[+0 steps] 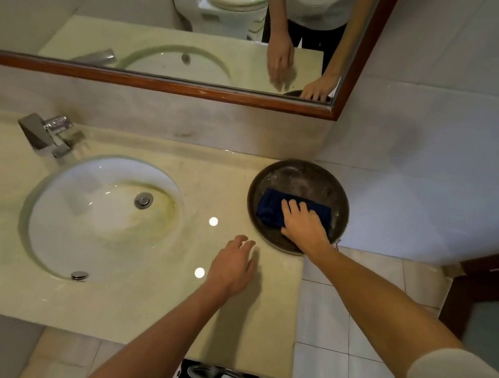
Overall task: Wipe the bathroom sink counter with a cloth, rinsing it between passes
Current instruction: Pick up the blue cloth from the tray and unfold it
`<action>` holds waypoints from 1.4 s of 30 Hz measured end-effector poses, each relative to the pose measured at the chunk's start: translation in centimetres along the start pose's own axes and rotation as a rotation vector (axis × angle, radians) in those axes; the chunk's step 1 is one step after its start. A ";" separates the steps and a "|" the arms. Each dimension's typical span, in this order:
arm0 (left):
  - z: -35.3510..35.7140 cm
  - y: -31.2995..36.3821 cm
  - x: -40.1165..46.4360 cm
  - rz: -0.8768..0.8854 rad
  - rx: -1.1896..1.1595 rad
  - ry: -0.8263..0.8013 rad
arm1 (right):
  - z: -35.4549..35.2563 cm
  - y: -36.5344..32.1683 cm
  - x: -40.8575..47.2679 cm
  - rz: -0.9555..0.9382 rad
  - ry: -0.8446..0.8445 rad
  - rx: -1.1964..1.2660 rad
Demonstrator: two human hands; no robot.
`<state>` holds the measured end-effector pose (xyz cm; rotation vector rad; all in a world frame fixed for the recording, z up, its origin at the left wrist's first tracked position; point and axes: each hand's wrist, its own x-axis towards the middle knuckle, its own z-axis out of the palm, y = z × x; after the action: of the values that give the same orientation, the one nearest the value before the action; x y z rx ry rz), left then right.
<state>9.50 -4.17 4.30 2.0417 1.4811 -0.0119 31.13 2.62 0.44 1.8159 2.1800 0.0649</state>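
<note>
right hand (303, 224) pressing flat on blue cloth (271, 206) sitting in dark tray (303, 177), left hand (233, 266) hovering relaxed nearby, sink (101, 217) lying further left

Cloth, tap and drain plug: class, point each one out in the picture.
Cloth (271, 206): head view, on its bare left part, beside the fingers.
Tap (38, 132): head view, on the metal body.
Drain plug (144, 200): head view, on the cap in the basin.

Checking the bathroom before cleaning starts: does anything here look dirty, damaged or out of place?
Yes. The sink basin has a yellow-green stain around its drain. A dark round tray overhangs the counter edge, whitish residue on it, where the right hand rests on a blue cloth.
</note>
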 end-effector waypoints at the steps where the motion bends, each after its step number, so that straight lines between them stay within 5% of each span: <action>1: 0.4 0.4 0.3 -0.009 -0.038 0.007 | -0.2 0.1 0.4 0.001 0.030 -0.013; 4: 1.2 1.5 0.6 -0.069 -0.214 0.070 | -1.8 1.1 2.0 0.056 0.085 0.198; 10: -1.6 4.5 1.9 -0.180 -0.640 0.293 | -6.7 5.9 -0.6 0.238 -0.069 1.278; 16: -3.9 8.1 2.5 -0.178 -0.960 0.198 | -9.6 5.0 -4.7 0.544 -0.179 1.825; 18: -4.2 8.5 2.5 -0.155 -1.083 0.174 | -10.0 4.3 -5.3 0.557 -0.147 1.870; 28: -6.3 9.8 0.8 0.005 -0.623 0.593 | -11.7 2.1 -8.1 0.388 0.284 1.465; 33: -7.3 10.1 1.1 -0.059 -0.637 0.494 | -10.9 -0.9 -10.2 0.123 0.037 1.541; 39: -7.1 8.0 -2.1 0.039 -0.682 0.129 | -9.9 -3.9 -10.6 0.418 0.132 1.434; 42: -7.1 3.0 -3.4 0.097 -0.564 0.172 | -9.2 -4.2 -12.0 0.482 0.185 1.257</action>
<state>8.50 -4.28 12.63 1.6737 1.2929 0.5692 26.64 -8.39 10.64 2.9911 1.9057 -1.3446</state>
